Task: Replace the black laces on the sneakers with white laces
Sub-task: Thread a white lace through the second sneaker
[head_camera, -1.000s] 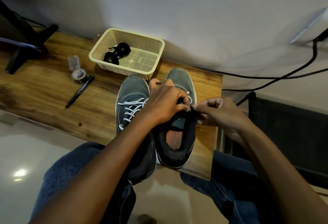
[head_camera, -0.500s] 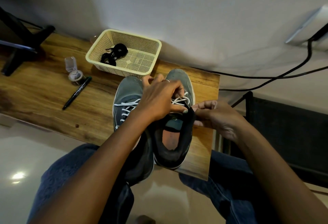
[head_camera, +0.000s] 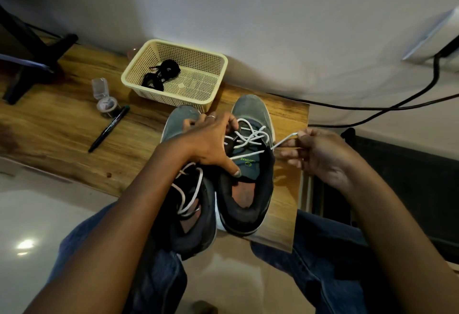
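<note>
My right hand (head_camera: 320, 157) pinched the tip of the thin white lace (head_camera: 250, 137), drawing it out sideways from the top eyelet of the right-side grey suede sneaker (head_camera: 248, 164) on the wooden desk (head_camera: 62, 127). My left hand (head_camera: 211, 142) lay over the tongues of both shoes, fingers curled among the loose white crossings and thumb pressed on the tongue; I could not tell exactly which strand those fingers held. The left-side grey suede sneaker (head_camera: 183, 189) stood touching its partner, mostly hidden under my forearm, with white lace threaded and its ends dropped inside the opening.

By my judgement the job was nearly done. The old black laces (head_camera: 160, 75) were already out and bundled in the cream perforated plastic basket (head_camera: 218, 65) just beyond the toes, and no black lace showed on either shoe. What remained, I reckoned, was tightening the slack crossings on the right-side shoe, evening the ends, and perhaps tying both.
</note>
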`<action>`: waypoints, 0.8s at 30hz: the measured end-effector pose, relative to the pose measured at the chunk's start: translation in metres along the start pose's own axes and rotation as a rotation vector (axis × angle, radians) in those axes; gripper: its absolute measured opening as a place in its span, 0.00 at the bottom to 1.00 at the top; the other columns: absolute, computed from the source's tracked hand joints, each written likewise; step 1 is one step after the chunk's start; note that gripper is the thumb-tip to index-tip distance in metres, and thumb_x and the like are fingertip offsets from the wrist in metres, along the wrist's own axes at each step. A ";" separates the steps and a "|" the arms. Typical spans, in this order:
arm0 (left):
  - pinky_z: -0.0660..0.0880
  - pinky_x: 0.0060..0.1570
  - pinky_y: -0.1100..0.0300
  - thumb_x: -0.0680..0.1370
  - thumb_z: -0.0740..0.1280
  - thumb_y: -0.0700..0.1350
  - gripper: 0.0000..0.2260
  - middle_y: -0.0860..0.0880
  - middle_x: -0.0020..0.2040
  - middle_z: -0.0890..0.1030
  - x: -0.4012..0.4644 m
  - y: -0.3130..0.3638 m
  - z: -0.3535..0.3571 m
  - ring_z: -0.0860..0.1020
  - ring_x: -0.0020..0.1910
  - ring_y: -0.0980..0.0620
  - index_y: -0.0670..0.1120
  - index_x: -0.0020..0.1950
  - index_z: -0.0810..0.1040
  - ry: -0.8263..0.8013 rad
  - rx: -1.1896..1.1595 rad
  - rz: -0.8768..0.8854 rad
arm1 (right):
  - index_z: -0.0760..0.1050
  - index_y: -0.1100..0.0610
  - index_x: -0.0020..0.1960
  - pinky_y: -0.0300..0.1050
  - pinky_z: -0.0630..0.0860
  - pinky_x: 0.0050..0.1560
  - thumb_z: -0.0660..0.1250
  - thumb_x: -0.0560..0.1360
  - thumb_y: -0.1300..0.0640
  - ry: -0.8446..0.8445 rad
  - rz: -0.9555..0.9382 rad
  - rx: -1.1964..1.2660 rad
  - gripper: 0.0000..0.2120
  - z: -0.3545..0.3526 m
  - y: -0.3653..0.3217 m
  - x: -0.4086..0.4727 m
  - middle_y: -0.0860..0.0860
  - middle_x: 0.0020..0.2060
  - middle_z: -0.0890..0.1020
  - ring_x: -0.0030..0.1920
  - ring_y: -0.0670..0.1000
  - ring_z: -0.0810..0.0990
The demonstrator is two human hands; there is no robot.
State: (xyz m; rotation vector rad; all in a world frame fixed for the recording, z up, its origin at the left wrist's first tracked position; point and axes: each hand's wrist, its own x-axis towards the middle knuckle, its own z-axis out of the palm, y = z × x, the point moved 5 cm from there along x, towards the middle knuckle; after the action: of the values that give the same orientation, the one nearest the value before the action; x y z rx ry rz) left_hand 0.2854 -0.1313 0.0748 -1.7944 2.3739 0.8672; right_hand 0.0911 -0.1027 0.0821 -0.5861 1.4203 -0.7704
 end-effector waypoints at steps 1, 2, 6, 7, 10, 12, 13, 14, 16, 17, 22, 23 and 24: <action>0.58 0.60 0.52 0.58 0.79 0.61 0.37 0.57 0.59 0.69 -0.001 -0.002 -0.001 0.65 0.63 0.52 0.58 0.59 0.61 -0.004 -0.022 -0.010 | 0.65 0.56 0.44 0.35 0.75 0.24 0.50 0.84 0.62 0.005 -0.014 0.046 0.11 0.000 -0.002 0.001 0.58 0.40 0.82 0.25 0.47 0.80; 0.58 0.60 0.52 0.58 0.79 0.61 0.38 0.57 0.57 0.70 -0.002 -0.004 -0.001 0.66 0.63 0.52 0.58 0.60 0.61 -0.010 -0.032 -0.017 | 0.65 0.57 0.43 0.35 0.75 0.24 0.49 0.84 0.63 0.005 -0.024 0.102 0.13 0.000 -0.005 0.002 0.59 0.40 0.83 0.25 0.46 0.79; 0.56 0.63 0.50 0.60 0.78 0.60 0.41 0.55 0.59 0.73 -0.002 -0.008 0.001 0.67 0.65 0.52 0.54 0.64 0.59 -0.040 -0.033 -0.044 | 0.65 0.57 0.40 0.34 0.74 0.23 0.50 0.83 0.63 0.075 -0.117 0.187 0.14 -0.002 -0.012 0.005 0.55 0.28 0.82 0.22 0.45 0.77; 0.56 0.64 0.50 0.60 0.78 0.60 0.40 0.55 0.60 0.74 -0.002 -0.009 0.001 0.67 0.65 0.52 0.54 0.65 0.60 -0.045 -0.039 -0.048 | 0.65 0.57 0.40 0.33 0.73 0.23 0.51 0.83 0.64 0.110 -0.152 0.188 0.14 -0.004 -0.014 0.005 0.54 0.26 0.81 0.21 0.44 0.76; 0.57 0.66 0.49 0.61 0.78 0.60 0.37 0.56 0.59 0.74 -0.002 -0.013 0.002 0.68 0.65 0.52 0.55 0.63 0.63 -0.060 -0.059 -0.052 | 0.66 0.57 0.40 0.34 0.71 0.22 0.52 0.83 0.64 0.226 -0.274 0.206 0.14 -0.013 -0.023 0.005 0.55 0.29 0.79 0.21 0.44 0.73; 0.57 0.64 0.50 0.61 0.77 0.61 0.36 0.57 0.57 0.73 -0.004 -0.013 0.003 0.68 0.65 0.53 0.56 0.62 0.63 -0.066 -0.043 -0.055 | 0.67 0.57 0.41 0.34 0.68 0.22 0.52 0.82 0.65 0.315 -0.360 0.226 0.12 -0.023 -0.029 0.004 0.54 0.29 0.78 0.21 0.44 0.72; 0.56 0.62 0.50 0.62 0.77 0.62 0.35 0.57 0.57 0.72 -0.004 -0.014 0.003 0.67 0.65 0.53 0.56 0.62 0.64 -0.071 -0.035 -0.060 | 0.67 0.57 0.43 0.34 0.68 0.23 0.52 0.82 0.65 0.359 -0.400 0.235 0.11 -0.028 -0.031 0.003 0.53 0.28 0.78 0.21 0.44 0.71; 0.55 0.62 0.50 0.62 0.76 0.63 0.34 0.58 0.57 0.73 -0.005 -0.014 0.003 0.67 0.65 0.53 0.57 0.61 0.64 -0.075 -0.031 -0.064 | 0.67 0.57 0.46 0.34 0.67 0.23 0.52 0.81 0.65 0.401 -0.440 0.241 0.09 -0.033 -0.034 0.001 0.53 0.28 0.78 0.20 0.44 0.71; 0.55 0.61 0.50 0.62 0.76 0.64 0.33 0.58 0.57 0.73 -0.005 -0.015 0.003 0.67 0.65 0.53 0.58 0.59 0.64 -0.071 -0.028 -0.066 | 0.65 0.58 0.51 0.34 0.67 0.23 0.51 0.81 0.65 0.488 -0.522 0.231 0.06 -0.041 -0.038 -0.002 0.54 0.30 0.78 0.21 0.43 0.70; 0.55 0.61 0.50 0.61 0.75 0.64 0.32 0.58 0.56 0.73 -0.004 -0.015 0.003 0.67 0.64 0.53 0.58 0.58 0.64 -0.069 -0.024 -0.068 | 0.64 0.59 0.52 0.35 0.67 0.24 0.51 0.81 0.65 0.532 -0.564 0.219 0.05 -0.044 -0.040 -0.004 0.54 0.31 0.77 0.21 0.43 0.70; 0.57 0.63 0.51 0.56 0.73 0.70 0.32 0.59 0.54 0.76 -0.005 -0.017 0.001 0.69 0.62 0.56 0.60 0.53 0.67 -0.091 -0.103 -0.070 | 0.66 0.58 0.54 0.35 0.69 0.27 0.54 0.80 0.64 0.603 -0.668 0.132 0.04 -0.045 -0.047 -0.013 0.52 0.33 0.77 0.25 0.43 0.72; 0.60 0.63 0.51 0.54 0.73 0.71 0.32 0.60 0.52 0.76 -0.006 -0.018 -0.002 0.70 0.60 0.56 0.60 0.50 0.68 -0.079 -0.150 -0.069 | 0.68 0.57 0.54 0.34 0.70 0.28 0.56 0.81 0.63 0.577 -0.661 0.077 0.04 -0.041 -0.047 -0.013 0.51 0.34 0.77 0.26 0.42 0.73; 0.63 0.61 0.52 0.54 0.73 0.71 0.30 0.60 0.50 0.76 -0.007 -0.018 -0.006 0.72 0.58 0.56 0.59 0.48 0.68 -0.048 -0.187 -0.069 | 0.70 0.57 0.54 0.33 0.70 0.29 0.58 0.81 0.62 0.538 -0.649 0.019 0.04 -0.037 -0.046 -0.012 0.51 0.35 0.77 0.27 0.41 0.73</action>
State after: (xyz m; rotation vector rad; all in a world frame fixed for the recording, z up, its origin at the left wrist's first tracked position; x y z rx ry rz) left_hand 0.3053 -0.1309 0.0753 -1.8826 2.2541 1.1445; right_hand 0.0492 -0.1199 0.1222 -0.8857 1.7206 -1.5410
